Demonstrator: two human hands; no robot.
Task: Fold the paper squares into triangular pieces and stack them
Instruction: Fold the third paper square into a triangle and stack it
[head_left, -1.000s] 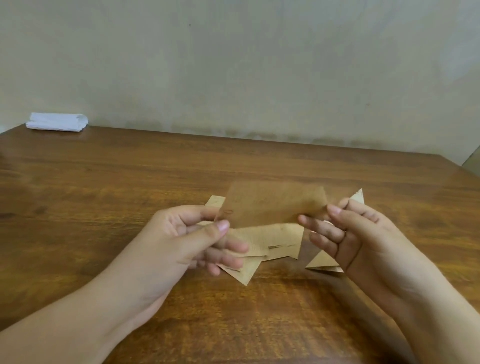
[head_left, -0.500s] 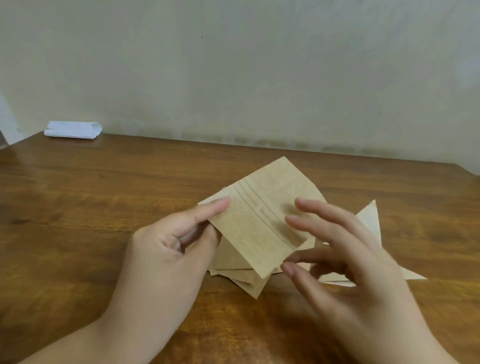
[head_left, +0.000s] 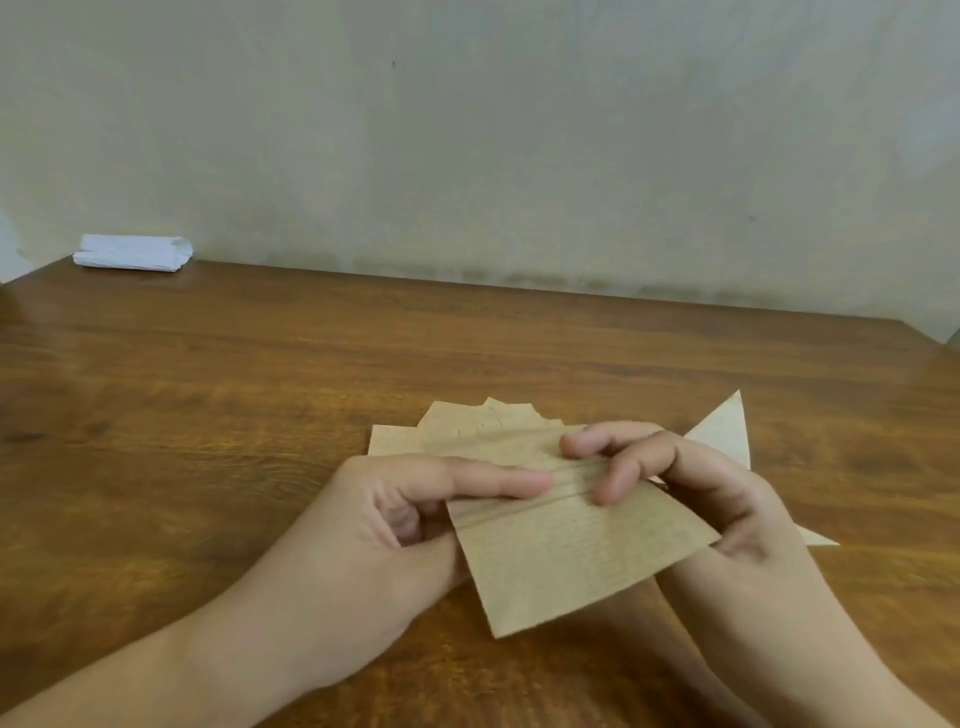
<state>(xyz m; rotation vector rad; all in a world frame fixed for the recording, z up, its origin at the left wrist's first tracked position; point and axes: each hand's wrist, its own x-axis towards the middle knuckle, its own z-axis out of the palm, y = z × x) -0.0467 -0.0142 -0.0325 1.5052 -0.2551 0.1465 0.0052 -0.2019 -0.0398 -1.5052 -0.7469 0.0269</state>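
I hold a brown paper square (head_left: 566, 561) just above the wooden table (head_left: 208, 415), tilted, with a crease line across its upper part. My left hand (head_left: 395, 525) pinches its left edge, forefinger lying along the crease. My right hand (head_left: 696, 499) grips the right side, fingers curled over the top edge. Behind the square lies a loose pile of brown paper squares (head_left: 467, 431). A folded pale triangular piece (head_left: 727, 431) lies to the right, partly hidden by my right hand.
A folded white cloth or paper (head_left: 132, 253) lies at the table's far left corner against the wall. The table's far edge meets a pale wall, and its right corner shows at the upper right.
The square has come down and toward me, turning from diamond-like to more level. My right hand moved from hovering over it to gripping its right side; my left forefinger now lies along the crease.
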